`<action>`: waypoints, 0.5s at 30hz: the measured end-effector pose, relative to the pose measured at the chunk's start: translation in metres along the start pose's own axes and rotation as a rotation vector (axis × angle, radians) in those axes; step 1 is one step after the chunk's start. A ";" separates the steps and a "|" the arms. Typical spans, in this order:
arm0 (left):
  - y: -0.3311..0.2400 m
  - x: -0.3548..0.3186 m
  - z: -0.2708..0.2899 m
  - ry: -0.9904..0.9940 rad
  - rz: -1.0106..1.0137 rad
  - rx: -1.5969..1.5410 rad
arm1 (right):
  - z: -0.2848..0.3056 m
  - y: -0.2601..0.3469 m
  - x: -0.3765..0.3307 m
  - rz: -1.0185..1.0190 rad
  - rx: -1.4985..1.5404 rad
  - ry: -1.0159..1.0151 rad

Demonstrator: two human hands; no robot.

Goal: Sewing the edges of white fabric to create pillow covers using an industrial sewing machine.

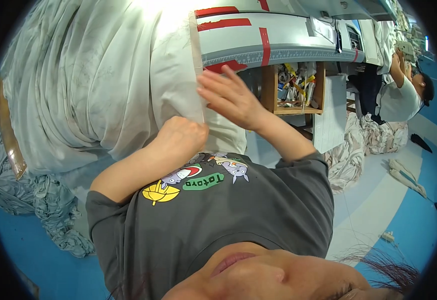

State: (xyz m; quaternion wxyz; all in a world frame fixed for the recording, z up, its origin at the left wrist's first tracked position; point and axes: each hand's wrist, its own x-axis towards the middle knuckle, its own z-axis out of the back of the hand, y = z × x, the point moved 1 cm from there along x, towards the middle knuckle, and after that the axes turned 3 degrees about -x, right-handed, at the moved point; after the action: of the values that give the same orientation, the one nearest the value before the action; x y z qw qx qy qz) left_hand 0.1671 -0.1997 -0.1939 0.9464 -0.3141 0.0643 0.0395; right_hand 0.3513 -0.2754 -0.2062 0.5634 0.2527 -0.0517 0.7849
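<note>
A large sheet of white cloth lies in deep folds over the work table on the left and hangs down its front. My left hand is closed in a fist at the near part of the cloth's right edge, gripping it; the fingertips are hidden. Just beyond it, my right hand is open with fingers stretched out, its fingertips over the cloth's edge strip. I cannot tell whether they touch it. Beside that hand, a printed ruler strip runs along the table's front edge.
Red tape marks the tabletop. Under it, an open wooden drawer holds small tools and spools. Heaped fabric lies on the floor at right, and grey-blue cloth at left. Another person sits working at the far right.
</note>
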 end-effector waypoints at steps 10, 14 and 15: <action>0.106 0.048 0.133 -0.965 0.489 0.840 | -0.042 0.013 0.000 0.186 0.533 0.017; 0.205 0.079 0.141 -0.871 0.636 0.546 | -0.040 0.006 -0.001 0.111 0.564 0.071; 0.219 0.085 0.145 -0.834 0.635 0.402 | -0.039 0.003 0.002 0.118 0.570 0.071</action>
State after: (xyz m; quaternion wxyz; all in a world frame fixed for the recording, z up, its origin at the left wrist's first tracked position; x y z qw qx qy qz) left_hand 0.2399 0.0651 -0.2204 0.8745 -0.0505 -0.2177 0.4304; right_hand 0.3348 -0.2600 -0.2388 0.4246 0.3698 0.1762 0.8074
